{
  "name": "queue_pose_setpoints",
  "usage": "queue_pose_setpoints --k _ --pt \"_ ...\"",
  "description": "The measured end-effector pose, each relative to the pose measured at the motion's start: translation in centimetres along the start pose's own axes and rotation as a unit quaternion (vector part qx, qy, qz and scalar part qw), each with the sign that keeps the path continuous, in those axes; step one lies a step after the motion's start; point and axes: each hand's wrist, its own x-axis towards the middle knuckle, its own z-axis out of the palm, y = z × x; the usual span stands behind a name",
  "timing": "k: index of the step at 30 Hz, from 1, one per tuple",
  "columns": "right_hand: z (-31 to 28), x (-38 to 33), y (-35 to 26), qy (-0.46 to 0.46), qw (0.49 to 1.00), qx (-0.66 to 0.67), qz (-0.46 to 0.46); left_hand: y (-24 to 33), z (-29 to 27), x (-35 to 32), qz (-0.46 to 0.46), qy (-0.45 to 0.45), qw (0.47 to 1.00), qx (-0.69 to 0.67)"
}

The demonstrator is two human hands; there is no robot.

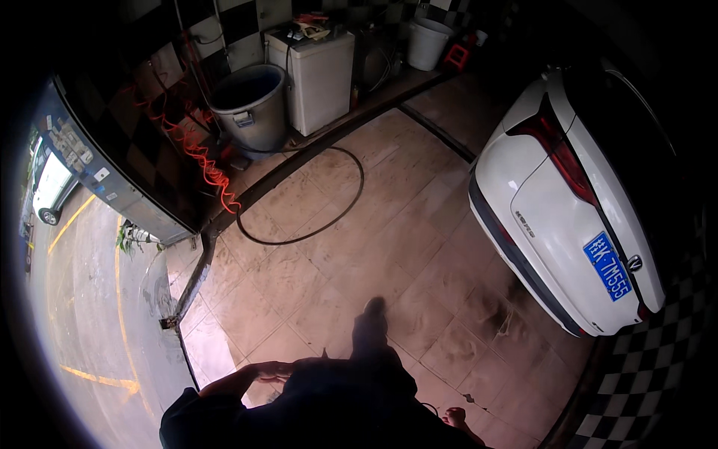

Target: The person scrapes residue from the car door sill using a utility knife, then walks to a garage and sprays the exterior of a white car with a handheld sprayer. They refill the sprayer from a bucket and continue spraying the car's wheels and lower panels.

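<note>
My left hand [273, 371] is held in front of my dark clothing, its fingers stretched out, with nothing seen in them. At the lower right, my right hand [454, 417] hangs beside my body over the tiled floor, small and partly shadowed. Its fingers look curled in; whether they hold anything is hidden. A thin dark curved loop [430, 408] shows between my body and that hand. One dark shoe [375, 305] points forward on the tiles [419, 307]. Neither hand touches the white car [538, 194] at the right.
A black hose [362, 187] lies looped on the floor, near a coiled orange hose [212, 168]. Along the far wall stand a large grey bin [258, 123], a white washing machine [321, 86], a pale bucket [428, 46] and a red stool [456, 57]. Outside, left, another car [56, 179] is parked.
</note>
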Motion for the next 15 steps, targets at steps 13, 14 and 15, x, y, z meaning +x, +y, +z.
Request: queue_pose_setpoints --k 13,14,15 --pt "16.3 11.8 -89.3 -0.093 0.781 -0.042 -0.616 40.6 -8.8 23.3 0.198 0.478 0.783 0.345" --pt "17.0 12.8 -92.6 -0.105 0.778 -0.033 -0.619 42.4 -10.8 24.4 0.248 0.45 0.783 0.351" --pt "17.7 14.1 -95.4 -0.116 0.774 -0.021 -0.622 44.7 -13.1 26.0 0.297 0.42 0.78 0.356"
